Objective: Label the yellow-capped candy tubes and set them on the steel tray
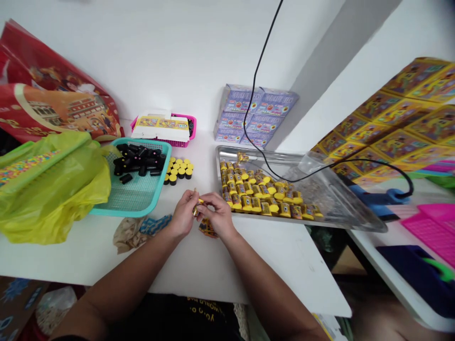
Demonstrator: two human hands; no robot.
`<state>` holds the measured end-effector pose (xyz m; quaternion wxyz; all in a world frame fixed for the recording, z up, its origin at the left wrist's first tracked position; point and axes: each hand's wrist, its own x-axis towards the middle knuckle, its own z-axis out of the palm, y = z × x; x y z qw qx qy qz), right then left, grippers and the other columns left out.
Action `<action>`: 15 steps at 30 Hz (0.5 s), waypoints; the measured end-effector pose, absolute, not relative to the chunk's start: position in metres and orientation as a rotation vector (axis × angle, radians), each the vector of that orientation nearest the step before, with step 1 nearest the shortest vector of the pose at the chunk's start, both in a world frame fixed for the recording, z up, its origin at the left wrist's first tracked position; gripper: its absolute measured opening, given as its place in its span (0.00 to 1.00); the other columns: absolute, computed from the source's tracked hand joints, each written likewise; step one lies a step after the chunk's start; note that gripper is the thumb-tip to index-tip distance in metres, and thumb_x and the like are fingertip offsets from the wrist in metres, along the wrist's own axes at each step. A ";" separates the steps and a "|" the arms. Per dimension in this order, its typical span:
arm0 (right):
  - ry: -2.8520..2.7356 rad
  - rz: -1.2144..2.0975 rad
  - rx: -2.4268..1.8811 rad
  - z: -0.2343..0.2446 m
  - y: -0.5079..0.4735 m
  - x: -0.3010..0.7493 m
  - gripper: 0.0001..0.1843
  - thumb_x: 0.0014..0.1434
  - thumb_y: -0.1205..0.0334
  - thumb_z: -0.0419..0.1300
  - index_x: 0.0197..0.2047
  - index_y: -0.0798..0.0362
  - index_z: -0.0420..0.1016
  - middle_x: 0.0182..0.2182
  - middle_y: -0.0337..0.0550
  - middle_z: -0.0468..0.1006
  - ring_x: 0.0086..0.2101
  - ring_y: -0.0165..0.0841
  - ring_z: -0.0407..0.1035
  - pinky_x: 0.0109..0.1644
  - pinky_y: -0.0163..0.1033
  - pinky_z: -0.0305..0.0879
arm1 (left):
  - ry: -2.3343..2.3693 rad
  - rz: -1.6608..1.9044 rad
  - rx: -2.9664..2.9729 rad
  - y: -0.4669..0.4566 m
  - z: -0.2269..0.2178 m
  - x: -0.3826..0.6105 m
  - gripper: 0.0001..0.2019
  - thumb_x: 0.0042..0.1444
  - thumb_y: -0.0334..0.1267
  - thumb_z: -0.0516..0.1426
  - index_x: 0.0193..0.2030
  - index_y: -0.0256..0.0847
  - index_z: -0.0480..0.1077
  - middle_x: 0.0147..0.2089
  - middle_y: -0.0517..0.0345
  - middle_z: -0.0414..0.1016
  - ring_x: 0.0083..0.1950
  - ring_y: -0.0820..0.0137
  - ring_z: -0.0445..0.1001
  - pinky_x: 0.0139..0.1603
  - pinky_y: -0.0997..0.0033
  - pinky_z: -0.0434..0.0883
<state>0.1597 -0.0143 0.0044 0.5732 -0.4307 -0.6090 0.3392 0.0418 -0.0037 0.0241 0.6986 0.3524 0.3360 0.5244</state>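
Two hands: left hand and right hand meet above the white table, forearms angled inward.
Grip: both nearly closed, fingertips pinching one small yellow packet (its print too small to read).
Below: a loose printed packet just under the right hand.
Right: steel tray holding rows of yellow packets.
Left: teal basket of black cylinders, beside yellow-capped cylinders.
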 end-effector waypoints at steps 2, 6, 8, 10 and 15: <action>-1.435 0.770 -1.015 0.005 -0.015 0.159 0.09 0.52 0.53 0.67 0.36 0.47 0.79 0.32 0.40 0.74 0.32 0.34 0.71 0.35 0.41 0.69 | 0.759 1.156 0.798 -0.005 0.022 0.043 0.23 0.50 0.57 0.60 0.29 0.41 0.57 0.21 0.67 0.62 0.16 0.78 0.61 0.13 0.79 0.54; -1.467 0.658 -1.038 0.010 -0.017 0.159 0.06 0.56 0.56 0.64 0.32 0.48 0.78 0.29 0.39 0.73 0.32 0.33 0.69 0.38 0.41 0.66 | 0.790 1.093 0.818 -0.006 0.019 0.045 0.22 0.52 0.58 0.58 0.29 0.42 0.57 0.18 0.70 0.57 0.14 0.77 0.59 0.10 0.80 0.50; -1.493 0.596 -1.058 0.012 -0.018 0.159 0.07 0.58 0.57 0.62 0.29 0.50 0.76 0.26 0.38 0.71 0.30 0.32 0.68 0.37 0.39 0.64 | 0.808 1.060 0.819 -0.008 0.017 0.046 0.22 0.52 0.59 0.57 0.30 0.42 0.57 0.17 0.70 0.57 0.13 0.77 0.60 0.10 0.80 0.49; -1.498 0.542 -1.099 0.013 -0.019 0.159 0.11 0.59 0.58 0.60 0.26 0.51 0.74 0.24 0.37 0.69 0.29 0.31 0.66 0.36 0.38 0.62 | 0.826 1.036 0.811 -0.009 0.015 0.048 0.23 0.51 0.61 0.57 0.31 0.42 0.58 0.18 0.68 0.60 0.13 0.77 0.60 0.10 0.80 0.48; -1.463 0.536 -1.170 0.011 -0.017 0.160 0.13 0.62 0.58 0.56 0.26 0.51 0.72 0.22 0.36 0.68 0.28 0.31 0.65 0.37 0.38 0.62 | 0.827 1.008 0.760 -0.007 0.017 0.047 0.23 0.50 0.61 0.57 0.31 0.41 0.60 0.20 0.65 0.65 0.12 0.78 0.60 0.09 0.80 0.46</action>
